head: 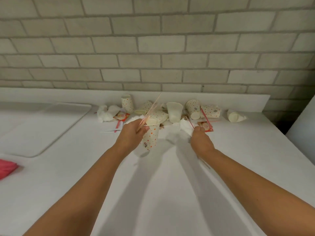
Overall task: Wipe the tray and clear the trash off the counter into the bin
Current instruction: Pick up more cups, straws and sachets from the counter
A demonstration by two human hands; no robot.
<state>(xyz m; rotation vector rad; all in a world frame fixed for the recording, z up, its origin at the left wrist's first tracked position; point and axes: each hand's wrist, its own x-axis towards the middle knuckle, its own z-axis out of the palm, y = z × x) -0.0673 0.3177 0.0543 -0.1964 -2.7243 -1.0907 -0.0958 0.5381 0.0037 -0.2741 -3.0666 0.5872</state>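
Both arms are out over the white counter. The left hand has its fingers wrapped round a spotted paper cup, thumb across the rim, cup upright and lifted just clear of the surface. A bunch of thin straws is caught in that same grip, slanting up toward one o'clock. At three o'clock from it, the right hand has its fingers curled down and pinches the edge of a crumpled white napkin, just beside a red-edged sachet.

At twelve o'clock, against the brick wall, lies the trash. A plain white cup sits in the middle of it, with spotted cups tipped over on either side and tissues and wrappers among them. A crushed cup lies apart at two o'clock.

The tray, white and flat, lies at ten o'clock, well apart from both hands. A pink cloth pokes in at nine o'clock, below the tray's near corner.
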